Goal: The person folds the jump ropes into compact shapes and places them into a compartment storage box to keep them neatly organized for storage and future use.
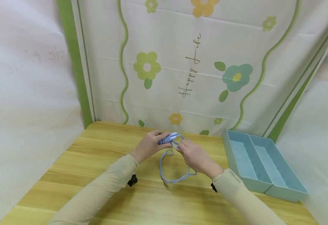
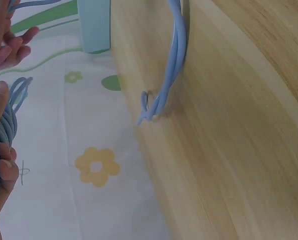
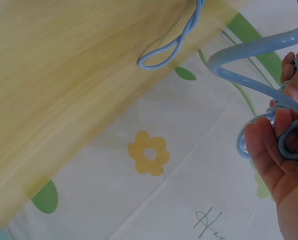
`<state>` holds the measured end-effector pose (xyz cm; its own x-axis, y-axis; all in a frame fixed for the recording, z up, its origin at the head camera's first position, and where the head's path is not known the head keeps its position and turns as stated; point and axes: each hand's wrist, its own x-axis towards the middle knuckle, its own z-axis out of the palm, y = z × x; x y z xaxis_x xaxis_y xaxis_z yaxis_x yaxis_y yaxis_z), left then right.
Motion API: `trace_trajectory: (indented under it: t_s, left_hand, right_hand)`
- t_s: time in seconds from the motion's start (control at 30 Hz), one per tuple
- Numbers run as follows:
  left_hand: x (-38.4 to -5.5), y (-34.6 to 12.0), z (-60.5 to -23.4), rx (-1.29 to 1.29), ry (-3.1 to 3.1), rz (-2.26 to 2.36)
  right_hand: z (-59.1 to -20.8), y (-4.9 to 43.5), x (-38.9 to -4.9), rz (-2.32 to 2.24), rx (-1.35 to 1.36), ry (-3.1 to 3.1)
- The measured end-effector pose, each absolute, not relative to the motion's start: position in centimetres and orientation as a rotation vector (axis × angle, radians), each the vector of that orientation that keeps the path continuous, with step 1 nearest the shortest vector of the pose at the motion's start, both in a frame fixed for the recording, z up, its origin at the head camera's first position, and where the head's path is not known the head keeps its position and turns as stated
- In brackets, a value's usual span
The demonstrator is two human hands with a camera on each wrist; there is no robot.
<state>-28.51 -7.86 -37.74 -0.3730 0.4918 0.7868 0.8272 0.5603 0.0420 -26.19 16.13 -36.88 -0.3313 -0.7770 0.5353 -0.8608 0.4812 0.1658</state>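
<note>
Fingers of my left hand (image 1: 149,145) curl round wound coil of blue cord (image 1: 164,140), two pale tubular ends (image 1: 173,136) jutting toward my right. Just beside, my right hand (image 1: 196,157) pinches strand of same cord. Nearer my wrists, loose loop (image 1: 171,181) trails; whether on or above wooden tabletop (image 1: 102,147), I cannot tell. Farther right, two-compartment blue tray (image 1: 289,193). Behind, flower-printed cloth (image 1: 169,47).
</note>
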Motion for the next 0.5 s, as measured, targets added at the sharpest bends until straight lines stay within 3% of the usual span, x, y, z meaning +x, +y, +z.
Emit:
trace_trajectory:
  t_s: [0.5]
  left_hand:
    - [-28.08,-8.00,-38.27,-1.100,-1.981,-0.331]
  right_hand:
    - [-36.56,15.30,-26.50,0.191,1.423,-2.085]
